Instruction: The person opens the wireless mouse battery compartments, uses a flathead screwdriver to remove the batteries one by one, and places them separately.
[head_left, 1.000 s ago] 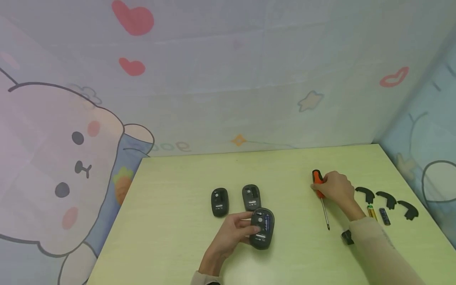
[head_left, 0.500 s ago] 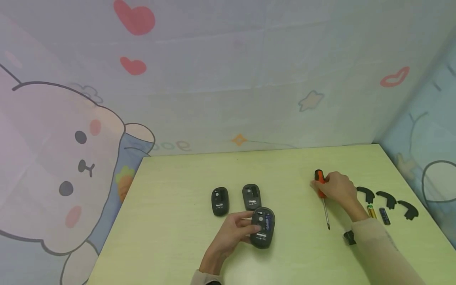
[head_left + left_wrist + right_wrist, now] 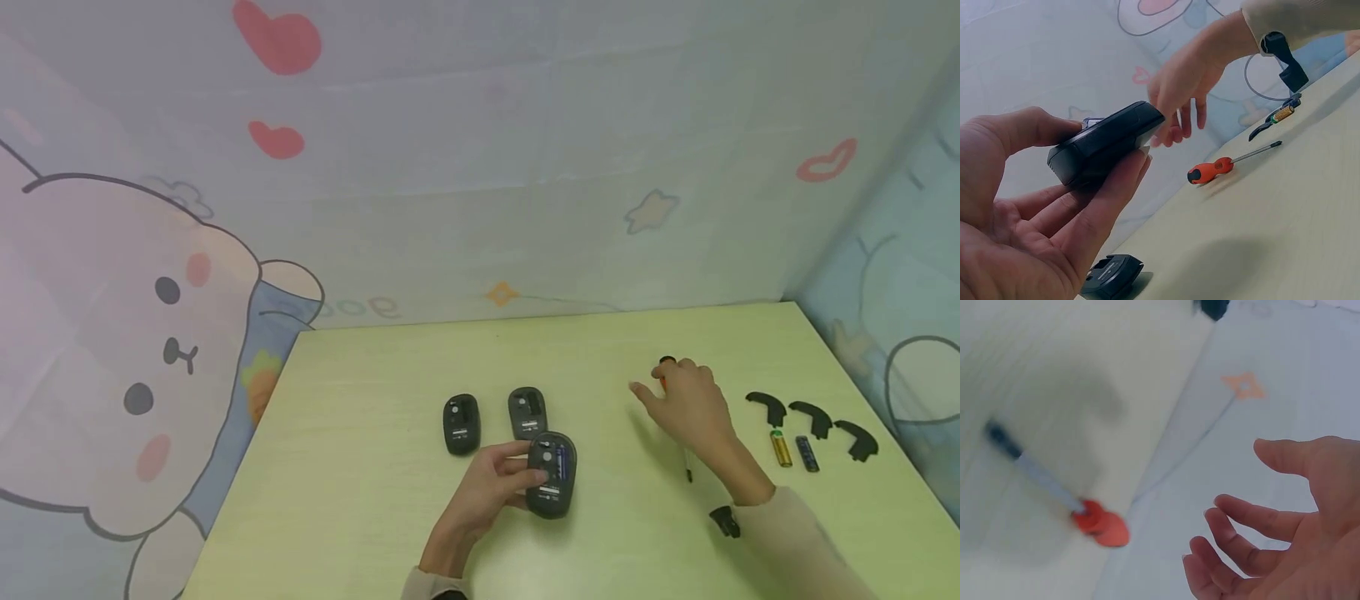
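Note:
My left hand [image 3: 486, 492] holds a black computer mouse [image 3: 553, 500] up off the table, underside showing, with the thumb across its bottom face. A dark blue battery [image 3: 562, 462] sits in its uncovered slot. My right hand [image 3: 693, 408] hovers over an orange and black screwdriver [image 3: 1213, 170], fingers loosely bent and holding nothing. The screwdriver lies on the table; the hand hides most of its handle in the head view. Bare fingers [image 3: 1254, 519] of the right hand stand apart from the screwdriver in the right wrist view.
Two more mice, a left one [image 3: 461, 425] and a right one [image 3: 527, 408], lie bottom up behind the held one. Three black curved covers [image 3: 812, 419] lie at the right, with a gold battery [image 3: 781, 448] and a blue battery [image 3: 807, 454] before them. A printed cloth backs the table.
The right hand has let go of the screwdriver's handle, lifted and shifted left as its fingers spread. The screwdriver stays on the table. The left hand keeps its hold on the mouse.

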